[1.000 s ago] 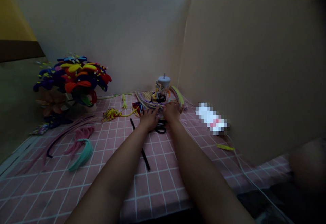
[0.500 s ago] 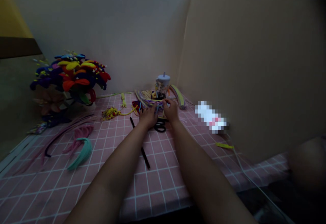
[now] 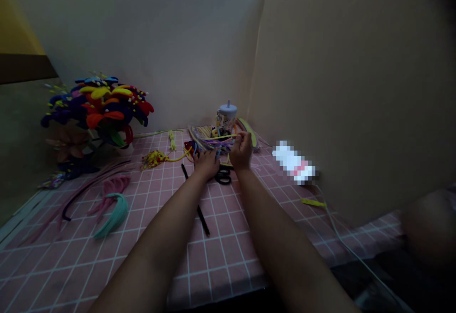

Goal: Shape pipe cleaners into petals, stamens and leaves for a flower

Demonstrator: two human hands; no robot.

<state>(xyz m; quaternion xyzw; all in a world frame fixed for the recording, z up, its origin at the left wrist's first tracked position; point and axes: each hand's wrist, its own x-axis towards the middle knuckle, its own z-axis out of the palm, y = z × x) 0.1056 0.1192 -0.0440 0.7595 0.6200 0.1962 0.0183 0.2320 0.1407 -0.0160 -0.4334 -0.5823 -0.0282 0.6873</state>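
Observation:
Both my arms reach far across the pink checked table cloth (image 3: 213, 251). My right hand (image 3: 242, 150) is raised a little, its fingers pinched on a yellow pipe cleaner (image 3: 225, 137) pulled out of the pile of coloured pipe cleaners (image 3: 208, 142). My left hand (image 3: 205, 162) lies on the near side of that pile, fingers curled into the strands. Black scissors (image 3: 223, 176) lie on the cloth just under and between my hands. A lidded cup with a straw (image 3: 225, 117) stands right behind the pile.
A bunch of bright felt flowers (image 3: 98, 109) stands at the back left. Pink and teal strands (image 3: 112, 203) lie left of my arms, a black stick (image 3: 199, 211) between them. Beige partition walls (image 3: 338, 90) close the back and right. A thin white cable (image 3: 342, 239) runs along the right.
My right hand has lifted from the pile, drawing the yellow pipe cleaner up with it. My left hand stays on the pile.

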